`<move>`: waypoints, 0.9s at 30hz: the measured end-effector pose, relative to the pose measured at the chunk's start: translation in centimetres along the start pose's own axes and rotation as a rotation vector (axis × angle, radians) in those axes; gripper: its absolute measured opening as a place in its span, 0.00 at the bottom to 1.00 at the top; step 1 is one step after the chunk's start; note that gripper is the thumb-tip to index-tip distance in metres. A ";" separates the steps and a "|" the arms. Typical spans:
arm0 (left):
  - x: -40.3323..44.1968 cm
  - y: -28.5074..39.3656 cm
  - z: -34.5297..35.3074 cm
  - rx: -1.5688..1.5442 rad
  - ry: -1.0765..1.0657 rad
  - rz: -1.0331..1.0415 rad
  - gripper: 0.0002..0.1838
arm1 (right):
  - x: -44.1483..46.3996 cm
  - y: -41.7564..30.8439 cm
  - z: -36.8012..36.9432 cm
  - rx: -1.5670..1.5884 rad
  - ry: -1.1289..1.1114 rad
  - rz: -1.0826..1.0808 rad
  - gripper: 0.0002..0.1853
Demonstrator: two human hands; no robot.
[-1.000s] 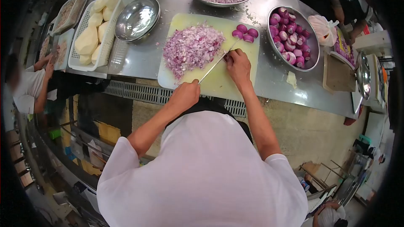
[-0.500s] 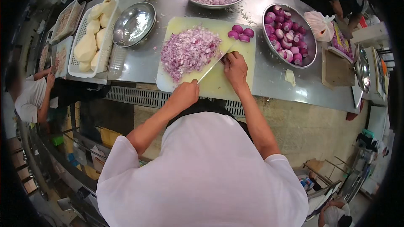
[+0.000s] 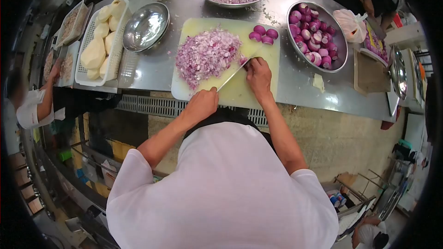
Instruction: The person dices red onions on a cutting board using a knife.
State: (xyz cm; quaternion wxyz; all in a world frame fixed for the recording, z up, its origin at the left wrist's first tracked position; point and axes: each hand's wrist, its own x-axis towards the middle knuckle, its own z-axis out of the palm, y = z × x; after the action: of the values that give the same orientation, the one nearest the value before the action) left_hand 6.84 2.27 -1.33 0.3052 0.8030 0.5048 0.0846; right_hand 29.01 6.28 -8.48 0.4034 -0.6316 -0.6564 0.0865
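Note:
My left hand is closed around the handle of a knife, whose blade slants up and right across the cutting board. At the far end of the blade, my right hand has its fingers curled down on a red onion piece, mostly hidden by the fingers. Left of the blade lies a broad heap of chopped red onion. Several peeled red onion pieces sit at the board's upper right corner.
Behind the board stands a metal bowl of chopped onion. Another bowl at right holds peeled red onions. To the left are an upturned-looking metal bowl and a white basket of pale peeled vegetables. Co-workers stand nearby.
The knife and both my hands stay almost in place, with more of the onion piece showing beside the blade. At left, the co-worker's arm has reached farther forward.

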 end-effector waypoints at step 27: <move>-1.3 2.0 -1.1 0.009 -0.006 0.060 0.12 | -1.2 0.4 -0.2 0.105 0.082 0.010 0.05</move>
State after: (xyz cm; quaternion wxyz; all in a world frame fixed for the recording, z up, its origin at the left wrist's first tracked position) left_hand 7.26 0.96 0.97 0.3004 0.8194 0.4800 0.0891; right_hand 29.33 5.20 -9.08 0.4621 -0.6159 -0.6307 0.0969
